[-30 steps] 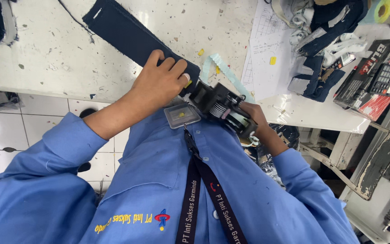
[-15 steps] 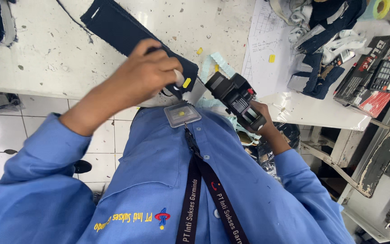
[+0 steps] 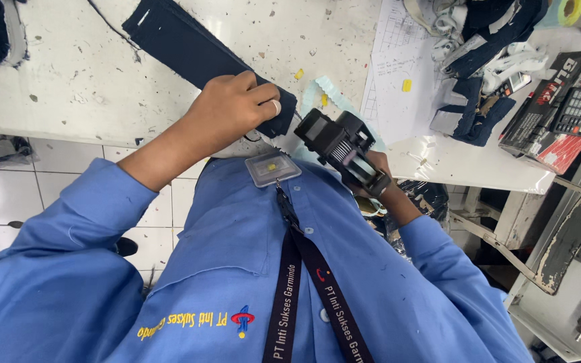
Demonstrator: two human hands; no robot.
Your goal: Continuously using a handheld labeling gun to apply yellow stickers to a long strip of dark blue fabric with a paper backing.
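Observation:
My left hand (image 3: 233, 111) grips the near end of a long dark navy fabric strip (image 3: 189, 47) that lies slanted across the white speckled table (image 3: 75, 87). My right hand (image 3: 379, 176) holds a black hand-held label gun (image 3: 341, 146) just off the table's near edge, a short way to the right of the strip's end. Most of the right hand is hidden behind the gun. A clear badge holder (image 3: 272, 167) on a dark lanyard hangs on my blue shirt below both hands.
A printed paper sheet (image 3: 398, 74) and a pale green tape strip (image 3: 327, 94) lie right of the fabric. Farther right are a pile of dark and white cloth pieces (image 3: 485, 60), a calculator (image 3: 576, 111) on a red-black box, and a green tape roll (image 3: 568, 10). Tiled floor shows at left.
My left hand has slid along the fabric strip's near end and closed on it. The label gun in my right hand has lifted away from the strip and tilted to the right.

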